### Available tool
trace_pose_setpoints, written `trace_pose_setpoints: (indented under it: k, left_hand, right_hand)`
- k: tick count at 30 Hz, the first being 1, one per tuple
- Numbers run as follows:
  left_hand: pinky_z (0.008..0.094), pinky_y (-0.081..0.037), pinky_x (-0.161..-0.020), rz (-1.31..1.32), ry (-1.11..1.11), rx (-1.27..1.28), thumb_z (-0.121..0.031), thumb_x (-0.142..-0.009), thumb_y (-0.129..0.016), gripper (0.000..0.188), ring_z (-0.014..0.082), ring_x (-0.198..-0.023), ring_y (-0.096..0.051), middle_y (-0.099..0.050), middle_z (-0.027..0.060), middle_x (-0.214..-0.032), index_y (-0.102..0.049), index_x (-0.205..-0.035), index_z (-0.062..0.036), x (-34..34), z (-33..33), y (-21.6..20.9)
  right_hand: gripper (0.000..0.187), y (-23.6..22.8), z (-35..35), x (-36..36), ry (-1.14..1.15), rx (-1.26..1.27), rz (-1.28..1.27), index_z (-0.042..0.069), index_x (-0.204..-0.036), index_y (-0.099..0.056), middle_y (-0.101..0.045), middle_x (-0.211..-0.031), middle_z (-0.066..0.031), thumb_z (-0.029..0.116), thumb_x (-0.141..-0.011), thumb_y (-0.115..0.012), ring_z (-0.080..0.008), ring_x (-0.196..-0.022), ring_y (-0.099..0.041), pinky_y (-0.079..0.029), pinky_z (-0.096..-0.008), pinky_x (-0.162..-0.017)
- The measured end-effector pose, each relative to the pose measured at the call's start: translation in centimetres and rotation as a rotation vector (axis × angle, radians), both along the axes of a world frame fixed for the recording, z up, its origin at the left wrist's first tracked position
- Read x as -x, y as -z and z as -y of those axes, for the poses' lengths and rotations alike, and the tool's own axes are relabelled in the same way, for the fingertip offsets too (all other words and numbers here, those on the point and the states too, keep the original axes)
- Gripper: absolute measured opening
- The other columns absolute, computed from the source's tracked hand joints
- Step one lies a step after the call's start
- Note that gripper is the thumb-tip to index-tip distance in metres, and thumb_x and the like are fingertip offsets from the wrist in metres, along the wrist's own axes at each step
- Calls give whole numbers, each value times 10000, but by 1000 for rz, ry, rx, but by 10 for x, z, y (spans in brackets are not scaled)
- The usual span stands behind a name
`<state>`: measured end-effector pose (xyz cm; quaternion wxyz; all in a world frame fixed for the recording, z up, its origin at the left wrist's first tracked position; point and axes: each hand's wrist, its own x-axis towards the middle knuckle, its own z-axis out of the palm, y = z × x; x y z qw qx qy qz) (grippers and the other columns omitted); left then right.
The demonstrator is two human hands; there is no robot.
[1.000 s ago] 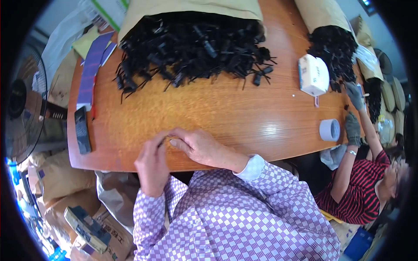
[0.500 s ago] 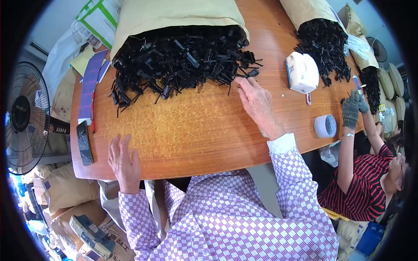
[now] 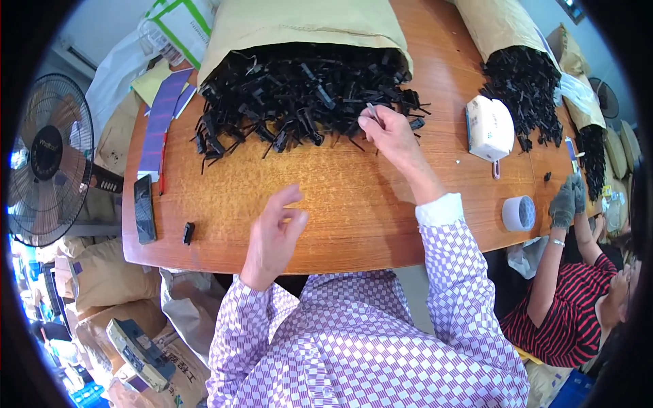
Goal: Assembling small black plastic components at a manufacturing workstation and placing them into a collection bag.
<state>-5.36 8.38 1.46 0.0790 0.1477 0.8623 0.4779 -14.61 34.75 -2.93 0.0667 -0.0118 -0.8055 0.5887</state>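
Observation:
A heap of small black plastic parts (image 3: 292, 102) spills from the mouth of a large paper sack (image 3: 306, 24) onto the wooden table. My right hand (image 3: 394, 139) is at the heap's near right edge, fingers pinched together. A thin greyish piece sticks out at its fingertips, too small to name. Nearer to me, over the front of the table, my left hand (image 3: 272, 234) is raised with thumb and fingers apart, holding nothing. One loose black plastic part (image 3: 188, 233) lies by itself at the table's front left, away from the heap.
At the left lie a phone (image 3: 144, 209), a red pen (image 3: 162, 163) and a purple strip (image 3: 160, 126). A tissue pack (image 3: 490, 128) and a white tape roll (image 3: 518, 213) stand right. A gloved co-worker (image 3: 571, 299) sits by further sacks; a fan (image 3: 51, 158) stands left.
My left hand has moved right and away from the table's left end, where a single black part now shows. My right hand has closed at the heap's edge. The view has shifted slightly.

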Motion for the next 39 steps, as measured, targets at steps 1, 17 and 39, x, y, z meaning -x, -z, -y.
trace_pose_setpoints:
  k: [1,17,39]
  left_hand:
    - [280,-495,-744,197,-20,-223,-129,-904,-573,429,223,-943,-629,-554,153,-1229,-460,-1308,-42,4,0,1]
    - [203,-492,-588,651,-9,-894,-180,-891,-646,566,149,-719,-650,-634,157,-983,-326,-1353,-119,-9,24,9]
    - [241,-542,-615,182,-223,-434,95,-866,-552,330,78,-691,-582,-547,50,-838,-387,-1116,-43,-23,33,22]
  right_hand:
    - [142,-14,11,-8,-86,154,131,76,-976,-628,-490,-677,81,203,-913,-613,-10,-580,-420,-301,-171,-487]
    - [207,-24,87,-40,-865,560,567,33,-1075,-617,-555,-816,74,179,-928,-609,-3,-702,-460,-367,-167,-593]
    - [146,-23,146,-99,-536,-63,98,3,-953,-529,-598,-751,-137,138,-976,-478,-244,-666,-624,-466,-335,-576]
